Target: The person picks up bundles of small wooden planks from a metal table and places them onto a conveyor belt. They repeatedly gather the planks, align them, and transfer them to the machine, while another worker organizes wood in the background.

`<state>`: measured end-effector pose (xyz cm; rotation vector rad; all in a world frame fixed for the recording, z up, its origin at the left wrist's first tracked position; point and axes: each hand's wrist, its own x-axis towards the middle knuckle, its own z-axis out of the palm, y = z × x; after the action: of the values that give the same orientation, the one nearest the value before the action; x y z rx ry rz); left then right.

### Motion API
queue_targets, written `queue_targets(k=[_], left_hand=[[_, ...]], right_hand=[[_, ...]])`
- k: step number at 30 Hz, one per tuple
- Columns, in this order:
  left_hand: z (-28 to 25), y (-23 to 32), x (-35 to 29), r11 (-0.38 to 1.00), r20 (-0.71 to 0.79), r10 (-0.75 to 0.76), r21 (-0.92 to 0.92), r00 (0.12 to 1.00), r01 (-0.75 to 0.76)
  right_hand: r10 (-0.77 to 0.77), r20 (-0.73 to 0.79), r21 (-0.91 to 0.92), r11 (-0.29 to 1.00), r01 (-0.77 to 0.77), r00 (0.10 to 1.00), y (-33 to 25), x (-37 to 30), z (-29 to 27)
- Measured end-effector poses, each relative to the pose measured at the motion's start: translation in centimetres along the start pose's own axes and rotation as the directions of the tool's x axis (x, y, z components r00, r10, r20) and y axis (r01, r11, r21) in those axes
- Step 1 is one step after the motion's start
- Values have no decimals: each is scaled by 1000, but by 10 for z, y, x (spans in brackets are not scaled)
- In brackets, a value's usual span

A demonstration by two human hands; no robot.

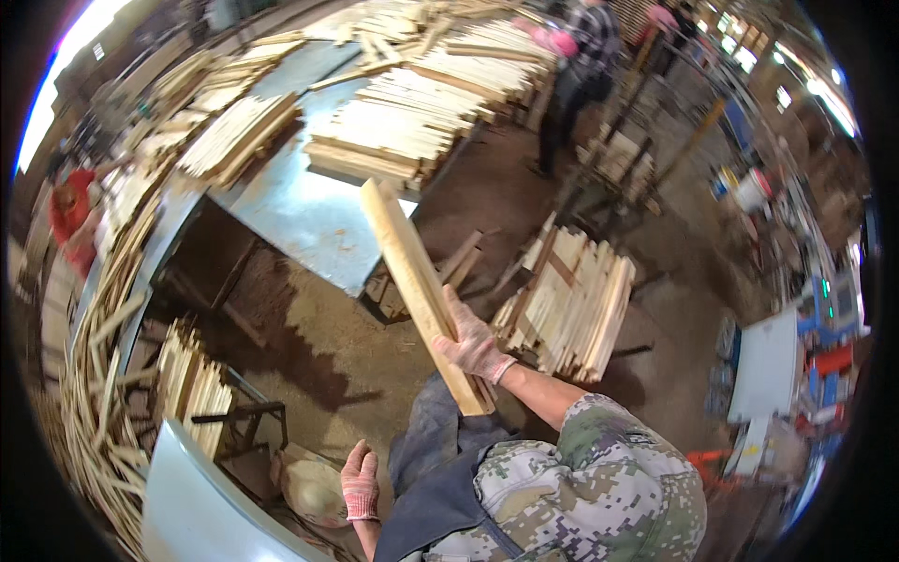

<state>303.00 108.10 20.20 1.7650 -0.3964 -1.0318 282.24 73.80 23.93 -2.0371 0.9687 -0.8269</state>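
My right hand (476, 348), in a pink-and-white knitted glove, is closed around the lower part of long pale wooden planks (405, 258). At least two lie together, tilted, with their far end close to the metal table's edge. My left hand (360, 482), gloved the same way, hangs low beside my dark apron (426, 501). Its fingers are stretched out and hold nothing I can see. Nearest to it is a round, pale container (315, 492) on the floor.
A shiny metal table (302, 220) bears stacked wooden strips (398, 117). Another stack (571, 304) stands to the right on a low rack. A pale metal surface (201, 501) curves at lower left. One person (585, 47) stands beyond the table, another in red (73, 220) at far left.
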Motion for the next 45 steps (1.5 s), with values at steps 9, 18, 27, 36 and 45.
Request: queue_targets(k=[9, 18, 27, 36, 45], left_hand=[[-9, 22, 152, 954, 323, -119, 300, 939, 18], [19, 28, 240, 902, 358, -249, 424, 900, 81], [63, 9, 238, 651, 33, -698, 447, 715, 614], [104, 24, 254, 579, -104, -744, 392, 660, 715], [194, 78, 298, 678, 98, -646, 530, 757, 509]], right_hand=[[555, -505, 22, 774, -633, 661, 70, -58, -89], [836, -488, -26, 273, -962, 250, 202, -130, -97], [883, -452, -72, 104, -992, 126, 307, -68, -160], [764, -613, -402, -84, -912, 200, 415, -142, -222], [819, -573, -288, -183, -940, 16, 401, -108, -230]])
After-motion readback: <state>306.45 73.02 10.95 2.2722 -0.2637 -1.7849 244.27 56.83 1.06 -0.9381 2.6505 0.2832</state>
